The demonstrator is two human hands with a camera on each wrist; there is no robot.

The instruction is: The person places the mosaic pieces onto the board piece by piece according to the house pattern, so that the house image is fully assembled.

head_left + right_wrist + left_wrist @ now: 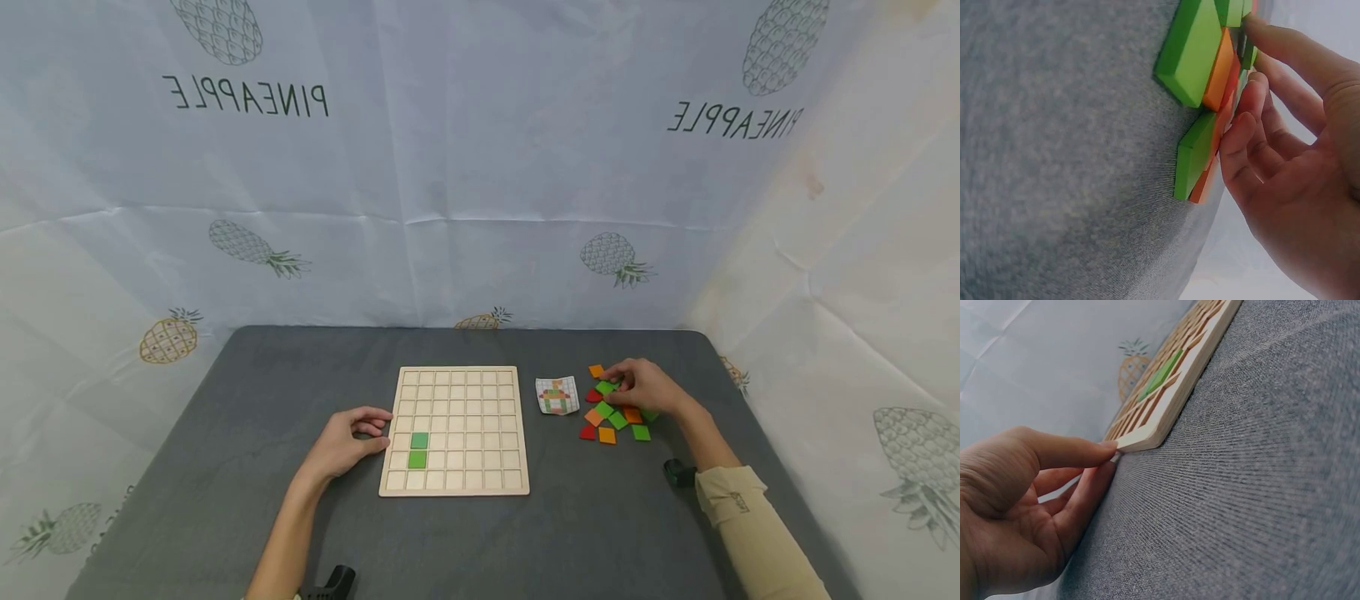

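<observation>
A pale wooden grid board lies on the table with two green square tiles set one above the other in its lower left cells. My left hand holds the board's left edge, thumb against the rim and curled fingers beside it, as the left wrist view shows. To the right, my right hand is over a loose pile of orange, red and green tiles. Its thumb and index finger pinch a green tile at the pile; the other fingers are bent, close to the tiles.
A small paper card printed with a coloured grid pattern lies between board and pile. The dark grey cloth-covered table meets a white pineapple-print curtain at the back and sides.
</observation>
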